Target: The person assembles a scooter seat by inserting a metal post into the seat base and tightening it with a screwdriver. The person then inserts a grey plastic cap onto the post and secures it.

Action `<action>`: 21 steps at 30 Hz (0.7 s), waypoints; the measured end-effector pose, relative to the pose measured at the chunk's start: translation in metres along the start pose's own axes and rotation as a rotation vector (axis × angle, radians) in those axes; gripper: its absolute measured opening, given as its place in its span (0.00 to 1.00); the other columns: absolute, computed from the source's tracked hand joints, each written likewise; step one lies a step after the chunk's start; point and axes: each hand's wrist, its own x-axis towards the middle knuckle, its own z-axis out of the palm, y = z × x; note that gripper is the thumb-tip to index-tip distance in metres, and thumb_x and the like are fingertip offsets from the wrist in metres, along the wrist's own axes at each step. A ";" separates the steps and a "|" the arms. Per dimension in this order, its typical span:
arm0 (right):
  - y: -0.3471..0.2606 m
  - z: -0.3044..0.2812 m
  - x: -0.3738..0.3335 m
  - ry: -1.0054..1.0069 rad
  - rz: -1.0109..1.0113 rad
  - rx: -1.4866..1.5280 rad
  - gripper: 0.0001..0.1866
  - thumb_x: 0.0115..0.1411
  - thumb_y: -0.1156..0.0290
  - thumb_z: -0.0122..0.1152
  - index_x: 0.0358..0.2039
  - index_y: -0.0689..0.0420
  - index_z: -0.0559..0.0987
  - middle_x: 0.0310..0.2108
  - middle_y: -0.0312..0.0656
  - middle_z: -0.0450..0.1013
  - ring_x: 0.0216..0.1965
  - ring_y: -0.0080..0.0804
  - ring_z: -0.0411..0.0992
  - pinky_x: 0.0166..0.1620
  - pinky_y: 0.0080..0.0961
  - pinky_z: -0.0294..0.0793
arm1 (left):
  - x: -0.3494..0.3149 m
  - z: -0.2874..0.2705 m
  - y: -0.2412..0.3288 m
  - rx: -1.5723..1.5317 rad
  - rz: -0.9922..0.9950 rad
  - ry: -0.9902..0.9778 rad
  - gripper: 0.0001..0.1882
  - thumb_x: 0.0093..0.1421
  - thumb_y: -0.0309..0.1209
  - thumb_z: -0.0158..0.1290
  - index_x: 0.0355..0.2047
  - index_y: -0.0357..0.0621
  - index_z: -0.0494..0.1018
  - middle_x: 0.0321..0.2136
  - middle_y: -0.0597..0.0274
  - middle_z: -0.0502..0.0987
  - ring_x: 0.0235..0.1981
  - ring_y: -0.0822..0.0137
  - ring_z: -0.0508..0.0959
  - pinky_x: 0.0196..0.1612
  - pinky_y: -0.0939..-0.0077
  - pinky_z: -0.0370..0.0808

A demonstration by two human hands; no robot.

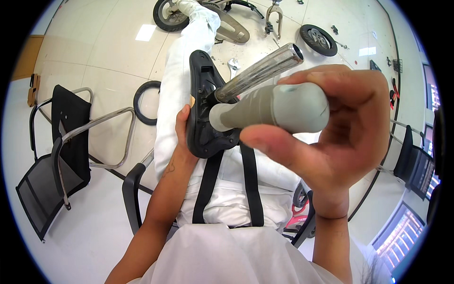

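A black bicycle saddle [199,75] rests upside down over my lap, its ribbed underside facing up. A chrome seat post [260,71] sticks up from it, tilted to the right. My left hand [183,125] grips the saddle's left edge, thumb on the rim and the other fingers mostly hidden beneath. In my right hand [350,118] is a screwdriver [298,108] with a thick two-tone grey handle, held between thumb and fingers. Its far end points at the saddle's underside beside the post's base; the shaft and tip are hidden behind the handle.
On the tiled floor ahead lie an adjustable wrench [233,67], a fork [274,21], a small wheel [318,40] and bike parts beyond my leg. A loose tyre [138,102] lies left. Mesh chairs stand at left [71,137] and right [412,154].
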 end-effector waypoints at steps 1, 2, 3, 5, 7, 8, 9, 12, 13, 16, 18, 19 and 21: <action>0.001 0.001 -0.001 0.024 -0.005 -0.002 0.36 0.42 0.71 0.84 0.49 0.65 0.74 0.46 0.50 0.77 0.46 0.37 0.80 0.47 0.25 0.81 | 0.000 0.000 0.000 -0.004 0.004 0.012 0.45 0.64 0.62 0.40 0.68 0.37 0.58 0.61 0.44 0.70 0.60 0.51 0.74 0.64 0.55 0.72; 0.002 0.003 -0.002 0.048 -0.010 -0.005 0.36 0.42 0.72 0.84 0.49 0.65 0.74 0.46 0.50 0.78 0.46 0.38 0.80 0.46 0.25 0.81 | 0.000 0.000 -0.001 -0.009 0.007 0.022 0.45 0.64 0.62 0.40 0.68 0.37 0.58 0.61 0.44 0.70 0.60 0.51 0.74 0.64 0.55 0.72; 0.012 0.007 -0.001 0.080 -0.100 0.000 0.35 0.42 0.72 0.84 0.49 0.65 0.74 0.46 0.49 0.78 0.46 0.38 0.80 0.46 0.26 0.81 | -0.001 -0.005 -0.002 -0.006 0.008 0.038 0.44 0.64 0.62 0.40 0.68 0.37 0.58 0.61 0.44 0.70 0.60 0.51 0.74 0.64 0.55 0.72; 0.016 0.011 0.002 0.073 -0.157 0.033 0.34 0.43 0.75 0.82 0.50 0.65 0.74 0.46 0.49 0.78 0.47 0.41 0.80 0.47 0.27 0.81 | -0.001 -0.006 -0.001 0.014 0.018 0.067 0.44 0.64 0.62 0.39 0.68 0.38 0.58 0.61 0.44 0.70 0.60 0.50 0.74 0.64 0.55 0.72; 0.009 0.008 0.006 0.011 -0.108 0.074 0.33 0.44 0.77 0.80 0.51 0.65 0.74 0.46 0.49 0.78 0.49 0.43 0.80 0.49 0.29 0.80 | -0.002 0.000 0.001 0.050 0.031 0.087 0.44 0.64 0.62 0.39 0.68 0.39 0.59 0.61 0.45 0.70 0.60 0.50 0.74 0.64 0.54 0.72; 0.007 0.007 0.007 -0.017 -0.092 0.093 0.32 0.44 0.79 0.78 0.51 0.65 0.74 0.47 0.50 0.78 0.49 0.44 0.80 0.50 0.30 0.80 | -0.002 0.005 0.003 0.069 0.038 0.097 0.44 0.64 0.62 0.39 0.68 0.39 0.59 0.61 0.45 0.70 0.60 0.50 0.74 0.64 0.54 0.71; 0.007 0.008 0.007 -0.036 -0.094 0.106 0.31 0.44 0.80 0.76 0.51 0.66 0.75 0.47 0.50 0.78 0.50 0.45 0.80 0.51 0.31 0.79 | -0.003 0.006 0.004 0.075 0.045 0.100 0.43 0.64 0.62 0.39 0.68 0.39 0.59 0.61 0.45 0.70 0.60 0.50 0.74 0.64 0.53 0.71; 0.005 0.006 0.008 -0.086 -0.093 0.129 0.28 0.45 0.84 0.70 0.50 0.67 0.76 0.48 0.51 0.79 0.51 0.47 0.79 0.55 0.34 0.76 | -0.003 0.005 0.006 0.002 0.062 0.057 0.43 0.65 0.62 0.38 0.68 0.40 0.59 0.61 0.46 0.70 0.61 0.51 0.73 0.65 0.53 0.70; 0.002 0.004 0.010 -0.076 -0.091 0.160 0.28 0.45 0.85 0.69 0.50 0.67 0.77 0.48 0.51 0.79 0.51 0.47 0.79 0.55 0.35 0.76 | -0.001 0.004 0.005 -0.043 0.062 0.032 0.42 0.65 0.62 0.38 0.68 0.41 0.59 0.61 0.46 0.70 0.61 0.51 0.73 0.65 0.53 0.70; -0.008 0.005 0.019 -0.039 -0.108 0.225 0.27 0.46 0.85 0.66 0.51 0.68 0.77 0.48 0.52 0.79 0.51 0.46 0.79 0.56 0.34 0.75 | 0.002 0.001 0.005 -0.228 0.068 -0.106 0.42 0.65 0.61 0.38 0.68 0.42 0.60 0.62 0.47 0.69 0.61 0.51 0.72 0.66 0.52 0.69; 0.003 0.004 0.019 -0.074 -0.154 0.098 0.26 0.49 0.83 0.66 0.52 0.68 0.77 0.47 0.51 0.80 0.51 0.43 0.79 0.54 0.31 0.75 | 0.000 -0.002 0.006 -0.326 0.078 -0.179 0.41 0.65 0.61 0.38 0.68 0.43 0.60 0.62 0.48 0.69 0.62 0.51 0.72 0.66 0.52 0.68; 0.009 0.004 0.016 -0.073 -0.158 0.056 0.26 0.50 0.81 0.67 0.52 0.68 0.77 0.47 0.50 0.79 0.49 0.41 0.78 0.52 0.29 0.75 | -0.001 -0.003 0.006 -0.322 0.085 -0.170 0.41 0.65 0.61 0.38 0.68 0.43 0.60 0.62 0.48 0.69 0.62 0.51 0.72 0.66 0.52 0.68; 0.020 0.006 0.011 -0.038 -0.140 0.042 0.26 0.51 0.76 0.70 0.52 0.67 0.78 0.47 0.47 0.79 0.46 0.35 0.77 0.47 0.25 0.74 | -0.005 -0.003 0.008 -0.257 0.108 -0.080 0.41 0.65 0.61 0.38 0.68 0.44 0.60 0.63 0.48 0.69 0.62 0.51 0.71 0.66 0.51 0.67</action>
